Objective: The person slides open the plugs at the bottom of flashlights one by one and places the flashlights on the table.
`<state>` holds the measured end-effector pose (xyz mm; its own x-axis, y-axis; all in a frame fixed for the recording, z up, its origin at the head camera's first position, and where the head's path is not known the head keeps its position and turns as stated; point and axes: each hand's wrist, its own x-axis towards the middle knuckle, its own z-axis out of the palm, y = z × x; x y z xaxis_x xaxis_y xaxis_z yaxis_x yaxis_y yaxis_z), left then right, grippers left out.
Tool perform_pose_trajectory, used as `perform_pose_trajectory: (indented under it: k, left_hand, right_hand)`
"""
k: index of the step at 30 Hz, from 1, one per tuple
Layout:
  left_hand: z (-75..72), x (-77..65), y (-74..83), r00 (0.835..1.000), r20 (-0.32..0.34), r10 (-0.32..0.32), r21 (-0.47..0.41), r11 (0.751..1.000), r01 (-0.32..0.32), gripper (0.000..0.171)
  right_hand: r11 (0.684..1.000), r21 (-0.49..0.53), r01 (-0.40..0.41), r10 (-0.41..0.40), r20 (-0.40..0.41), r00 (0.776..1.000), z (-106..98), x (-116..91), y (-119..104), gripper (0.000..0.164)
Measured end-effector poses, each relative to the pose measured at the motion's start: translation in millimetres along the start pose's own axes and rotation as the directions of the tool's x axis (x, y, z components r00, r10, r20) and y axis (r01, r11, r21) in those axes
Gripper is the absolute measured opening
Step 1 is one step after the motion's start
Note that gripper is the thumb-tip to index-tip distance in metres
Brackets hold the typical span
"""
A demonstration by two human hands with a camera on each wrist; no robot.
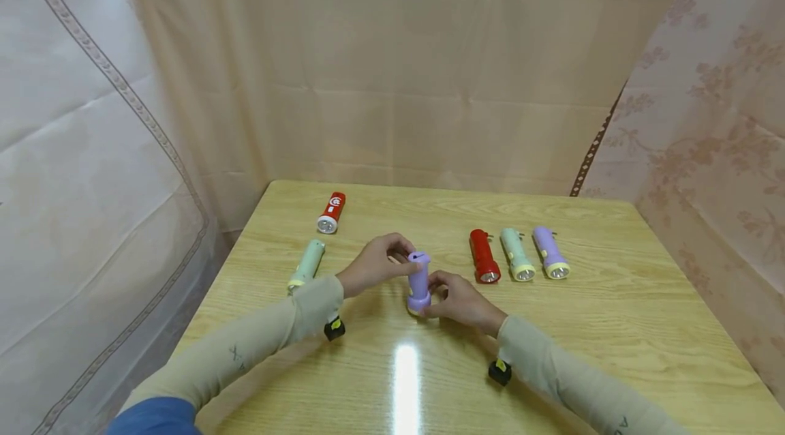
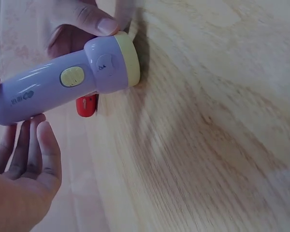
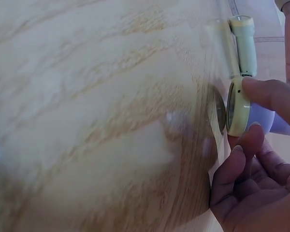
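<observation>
A purple flashlight [image 1: 420,285] stands head down at the middle of the table, its yellow-rimmed lens end close over the wood. Up at its tail end, my left hand [image 1: 380,261] grips it between thumb and fingers. Low on the other side, my right hand [image 1: 463,298] pinches the head. The left wrist view shows the yellow switch [image 2: 72,76] on the barrel, with the left fingers [image 2: 48,145] at the tail. In the right wrist view, the right thumb and fingertips are at the yellow rim [image 3: 239,110].
On the right lie a red flashlight [image 1: 484,256], a green one [image 1: 518,254] and another purple one [image 1: 550,252] in a row. At the left are a red-and-white flashlight [image 1: 332,213] and a green one [image 1: 309,263]. Cloth curtains [image 1: 429,80] surround the wooden table [image 1: 613,326].
</observation>
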<state>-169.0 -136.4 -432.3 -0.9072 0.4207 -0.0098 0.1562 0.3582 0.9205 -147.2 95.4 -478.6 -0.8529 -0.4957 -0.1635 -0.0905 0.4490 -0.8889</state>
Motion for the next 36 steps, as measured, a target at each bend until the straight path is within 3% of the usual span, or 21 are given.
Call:
perform_pose_trajectory:
  k: [5, 10, 15, 24, 36]
  left_hand:
    - [4.9, -6.2, 4.2, 0.993, 0.049, 0.107, 0.032, 0.994, -0.109, 0.030]
    - [7.9, -10.9, 5.6, 0.981, 0.101, 0.164, 0.045, 0.985, -0.169, 0.029]
    - [8.9, -12.5, 1.6, 0.975, 0.116, 0.190, 0.046, 0.979, -0.197, 0.029]
    - [8.3, -13.9, -1.3, 0.966, 0.131, 0.222, 0.036, 0.973, -0.228, 0.029]
    - [4.5, -12.8, -4.7, 0.961, 0.159, 0.225, 0.014, 0.973, -0.230, 0.028]
  right_hand:
    - [0.999, -0.032, 0.014, -0.014, -0.004, 1.000, 3.7, -1.3, 0.4, 0.053]
    - [0.997, -0.067, 0.048, -0.049, -0.009, 0.999, 7.1, -2.5, 1.7, 0.057]
    - [0.995, -0.085, 0.050, -0.051, -0.011, 0.999, 7.7, -3.4, 0.8, 0.057]
    - [0.999, -0.021, 0.037, -0.037, 0.041, 0.998, 2.0, -3.1, 1.6, 0.038]
    - [1.000, 0.010, 0.015, -0.016, 0.043, 0.999, 0.5, -1.9, 1.4, 0.040]
